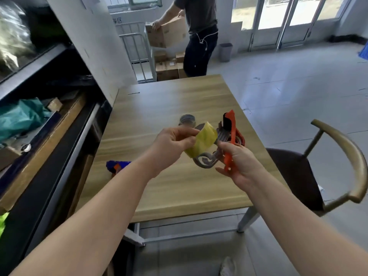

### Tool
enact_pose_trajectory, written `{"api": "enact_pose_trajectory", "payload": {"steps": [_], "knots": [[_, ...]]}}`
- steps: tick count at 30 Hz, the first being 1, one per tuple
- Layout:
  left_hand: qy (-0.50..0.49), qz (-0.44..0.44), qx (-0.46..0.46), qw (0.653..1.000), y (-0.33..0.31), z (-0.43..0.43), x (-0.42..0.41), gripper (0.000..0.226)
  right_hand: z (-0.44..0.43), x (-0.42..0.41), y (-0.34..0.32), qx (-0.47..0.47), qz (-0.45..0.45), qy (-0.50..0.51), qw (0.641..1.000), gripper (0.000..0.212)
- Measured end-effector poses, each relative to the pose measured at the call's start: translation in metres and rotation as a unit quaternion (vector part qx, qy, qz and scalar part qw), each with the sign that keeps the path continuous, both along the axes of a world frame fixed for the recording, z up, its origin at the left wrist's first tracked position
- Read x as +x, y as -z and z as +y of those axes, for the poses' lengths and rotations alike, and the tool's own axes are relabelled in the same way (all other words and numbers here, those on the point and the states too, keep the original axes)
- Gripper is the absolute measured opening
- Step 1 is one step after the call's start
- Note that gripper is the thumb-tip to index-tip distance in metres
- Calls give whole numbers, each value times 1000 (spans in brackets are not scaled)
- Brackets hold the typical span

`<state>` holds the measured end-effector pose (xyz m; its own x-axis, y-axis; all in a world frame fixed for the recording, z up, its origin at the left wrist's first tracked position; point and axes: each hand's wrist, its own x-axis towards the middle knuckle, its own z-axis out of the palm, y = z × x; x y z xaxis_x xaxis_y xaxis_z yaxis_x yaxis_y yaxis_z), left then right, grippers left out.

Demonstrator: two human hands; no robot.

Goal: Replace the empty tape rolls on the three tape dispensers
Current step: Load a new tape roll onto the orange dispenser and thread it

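Head view: both hands are raised above the wooden table (179,96), with the work held between them.
Left hand (173,144): thumb and fingers are curled, pinching the yellow tape roll (203,142) at its edge.
Right hand (239,158): fingers are wrapped round the handle of the orange dispenser (231,134), which stands roughly upright.
Roll's place: in the air, against the dispenser's grey frame; blur hides whether it sits on the hub.
Roll's handling: probably light, stiff as a ring, smooth outside and sticky at any loose end; best taken across its flat sides.
Dispenser's handling: rigid, likely with a sharp cutter at the head, so the handle is the safe hold.
On the table: a grey roll (187,120) beyond the hands and a blue dispenser (117,166) near the left edge.
Containers: a cardboard box (165,34) carried by a person at the back, contents hidden; stacked boxes (167,69) below it; a grey bin (225,51), inside unseen.
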<state>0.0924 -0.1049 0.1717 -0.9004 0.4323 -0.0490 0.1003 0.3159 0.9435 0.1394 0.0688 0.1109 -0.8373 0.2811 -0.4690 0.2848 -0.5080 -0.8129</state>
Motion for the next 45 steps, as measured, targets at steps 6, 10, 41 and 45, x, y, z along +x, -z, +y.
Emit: {"api": "enact_pose_trajectory", "payload": {"steps": [6,10,41,45], "knots": [[-36,23,51,998,8,34,-46,18,24,-47,3,-26,28,-49,998,25],[-55,-136,127,981,15,34,-72,58,29,-68,8,-42,31,-39,998,22],[80,-124,-32,988,31,18,-146,90,23,-115,31,-101,64,-56,991,66],[40,-220,45,974,25,18,-147,36,29,-114,28,-99,62,-59,991,68]]}}
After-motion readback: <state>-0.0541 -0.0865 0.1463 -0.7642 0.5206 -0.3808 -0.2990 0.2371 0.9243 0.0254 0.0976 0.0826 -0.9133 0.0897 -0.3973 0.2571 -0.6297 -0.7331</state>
